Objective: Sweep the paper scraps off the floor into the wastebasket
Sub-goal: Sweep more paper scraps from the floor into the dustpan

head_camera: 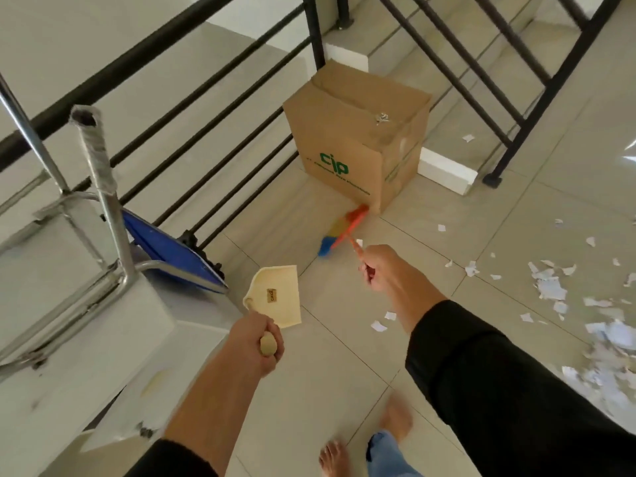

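Left hand [256, 342] grips dustpan [275, 297]; right hand [385, 270] grips brush [342, 232]; box [358, 132] far; paper scraps [550, 287] right.

The brush [344, 228] head is smeared by motion, so its bristles cannot be made out, and the right hand [385, 270] hides most of its handle. The paper scraps [585, 325] run past the right edge, blurred low down. The small print on the cardboard box [358, 139] is unreadable.

Soft daylight, motion blur, wide-angle edge distortion.
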### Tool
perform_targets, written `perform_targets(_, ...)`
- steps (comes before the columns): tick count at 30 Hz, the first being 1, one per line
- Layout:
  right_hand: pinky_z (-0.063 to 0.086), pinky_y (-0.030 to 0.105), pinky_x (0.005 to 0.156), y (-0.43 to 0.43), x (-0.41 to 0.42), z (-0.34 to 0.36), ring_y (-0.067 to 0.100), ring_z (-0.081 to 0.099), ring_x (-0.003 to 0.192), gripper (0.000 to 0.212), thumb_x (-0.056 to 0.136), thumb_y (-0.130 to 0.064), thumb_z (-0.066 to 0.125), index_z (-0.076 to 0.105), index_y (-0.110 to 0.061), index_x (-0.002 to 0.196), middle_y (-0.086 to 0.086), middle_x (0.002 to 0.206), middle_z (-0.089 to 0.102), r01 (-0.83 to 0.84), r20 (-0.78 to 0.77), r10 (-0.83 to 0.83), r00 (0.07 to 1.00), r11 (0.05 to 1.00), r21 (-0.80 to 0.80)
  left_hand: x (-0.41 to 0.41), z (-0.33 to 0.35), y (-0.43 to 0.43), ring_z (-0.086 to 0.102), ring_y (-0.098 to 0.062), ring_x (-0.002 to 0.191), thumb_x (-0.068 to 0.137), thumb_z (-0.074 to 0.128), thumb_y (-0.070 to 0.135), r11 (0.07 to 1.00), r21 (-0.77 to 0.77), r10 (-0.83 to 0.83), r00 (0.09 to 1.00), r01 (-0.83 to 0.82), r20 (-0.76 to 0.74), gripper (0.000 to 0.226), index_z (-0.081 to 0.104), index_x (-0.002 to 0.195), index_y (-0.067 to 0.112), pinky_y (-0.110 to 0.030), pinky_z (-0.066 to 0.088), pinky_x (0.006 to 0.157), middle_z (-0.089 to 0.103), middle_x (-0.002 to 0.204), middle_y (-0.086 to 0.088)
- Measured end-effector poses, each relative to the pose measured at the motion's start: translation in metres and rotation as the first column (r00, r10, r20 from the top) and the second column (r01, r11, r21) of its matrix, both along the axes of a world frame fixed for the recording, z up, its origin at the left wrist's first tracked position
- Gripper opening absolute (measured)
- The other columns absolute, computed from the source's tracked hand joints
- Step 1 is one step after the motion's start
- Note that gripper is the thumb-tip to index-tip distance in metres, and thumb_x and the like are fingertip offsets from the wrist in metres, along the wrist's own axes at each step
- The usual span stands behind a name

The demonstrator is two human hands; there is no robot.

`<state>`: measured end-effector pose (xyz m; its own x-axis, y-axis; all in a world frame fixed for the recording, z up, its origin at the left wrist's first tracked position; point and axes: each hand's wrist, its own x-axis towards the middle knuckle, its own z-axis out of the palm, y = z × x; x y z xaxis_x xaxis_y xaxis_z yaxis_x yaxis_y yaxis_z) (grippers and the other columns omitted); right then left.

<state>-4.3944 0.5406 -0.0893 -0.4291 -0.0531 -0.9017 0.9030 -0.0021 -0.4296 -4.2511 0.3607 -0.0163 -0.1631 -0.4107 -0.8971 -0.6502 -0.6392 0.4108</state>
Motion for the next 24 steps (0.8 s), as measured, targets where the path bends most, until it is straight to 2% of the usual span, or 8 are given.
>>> perform_targets(4, 0.024, 0.019, 0.033, 0.037, 0.035, 0.022, 0.01, 0.033, 0.043, 0.023, 0.102, -0.024, 0.05, 0.064, -0.015, 0.088, 0.002, 0.064, 0.051, -0.106, -0.023, 0.108, 0.994, 0.992, 0.075, -0.01, 0.0, -0.004, 0.04, -0.006, 0.026, 0.095, 0.042, -0.002, 0.999, 0.033, 0.034, 0.999, -0.034, 0.003, 0.013, 0.051, 0.091, 0.007, -0.013, 0.038, 0.031, 0.044, 0.045, -0.002)
perform_targets(8, 0.026, 0.018, 0.038, 0.049, 0.058, 0.014, 0.008, 0.036, 0.047, 0.023, 0.104, -0.019, 0.047, 0.067, -0.014, 0.093, -0.001, 0.058, 0.047, -0.061, 0.014, 0.061, 0.998, 0.998, 0.032, -0.017, 0.0, 0.006, 0.04, -0.006, 0.026, 0.096, 0.044, 0.0, 0.998, 0.063, 0.028, 1.0, -0.028, 0.01, 0.012, 0.049, 0.087, 0.006, -0.013, 0.039, 0.031, 0.045, 0.047, -0.003)
perform_targets(12, 0.026, 0.018, 0.033, 0.045, 0.058, -0.009, 0.008, 0.036, 0.044, 0.023, 0.102, -0.018, 0.044, 0.067, -0.012, 0.102, -0.001, 0.061, 0.046, -0.092, 0.069, 0.083, 0.994, 0.986, 0.138, -0.024, -0.001, 0.018, 0.042, -0.006, 0.028, 0.097, 0.046, 0.002, 0.995, 0.103, -0.001, 1.0, -0.001, 0.022, 0.014, 0.05, 0.084, 0.006, -0.014, 0.04, 0.031, 0.046, 0.051, -0.003)
perform_targets(14, 0.028, 0.016, 0.034, 0.061, 0.08, -0.008, 0.011, 0.038, 0.04, 0.019, 0.098, -0.007, 0.044, 0.062, -0.008, 0.092, -0.002, 0.063, 0.049, -0.107, 0.064, 0.095, 0.993, 0.968, 0.226, -0.027, -0.005, 0.022, 0.042, -0.007, 0.027, 0.097, 0.045, 0.002, 0.993, 0.114, -0.044, 0.999, 0.04, 0.031, 0.015, 0.051, 0.084, 0.006, -0.015, 0.039, 0.03, 0.045, 0.046, -0.002)
perform_targets(17, 0.03, 0.022, 0.04, 0.083, 0.119, 0.014, 0.016, 0.039, 0.039, 0.019, 0.091, 0.004, 0.044, 0.06, -0.002, 0.083, 0.002, 0.048, 0.053, -0.119, -0.004, 0.127, 0.992, 0.942, 0.314, -0.026, -0.011, 0.025, 0.041, -0.008, 0.025, 0.096, 0.046, 0.001, 0.985, 0.136, -0.11, 0.993, 0.104, 0.035, 0.016, 0.051, 0.082, 0.006, -0.015, 0.039, 0.03, 0.044, 0.04, -0.002)
perform_targets(19, 0.032, 0.024, 0.041, 0.092, 0.142, 0.03, 0.016, 0.041, 0.044, 0.013, 0.094, -0.003, 0.051, 0.063, 0.001, 0.087, 0.006, 0.055, 0.056, -0.081, -0.027, 0.096, 0.995, 0.939, 0.334, -0.022, -0.014, 0.023, 0.039, -0.008, 0.024, 0.095, 0.046, 0.0, 0.977, 0.15, -0.156, 0.987, 0.15, 0.034, 0.017, 0.05, 0.079, 0.006, -0.015, 0.037, 0.029, 0.043, 0.038, -0.002)
perform_targets(21, 0.033, 0.023, 0.042, 0.094, 0.156, 0.041, 0.013, 0.042, 0.049, 0.019, 0.097, -0.015, 0.056, 0.063, 0.0, 0.09, 0.008, 0.063, 0.055, -0.107, -0.021, 0.121, 0.992, 0.939, 0.326, -0.017, -0.014, 0.018, 0.038, -0.008, 0.023, 0.094, 0.044, -0.001, 0.97, 0.169, -0.184, 0.983, 0.177, 0.027, 0.019, 0.047, 0.076, 0.006, -0.014, 0.035, 0.029, 0.042, 0.038, -0.001)
perform_targets(24, 0.031, 0.02, 0.043, 0.088, 0.174, 0.045, 0.01, 0.04, 0.048, 0.022, 0.099, -0.019, 0.054, 0.065, 0.0, 0.095, 0.005, 0.064, 0.053, -0.146, 0.028, 0.144, 0.989, 0.942, 0.301, -0.006, -0.01, 0.011, 0.037, -0.009, 0.023, 0.092, 0.044, -0.003, 0.963, 0.166, -0.218, 0.976, 0.21, 0.027, 0.019, 0.047, 0.075, 0.006, -0.013, 0.035, 0.029, 0.043, 0.042, -0.002)
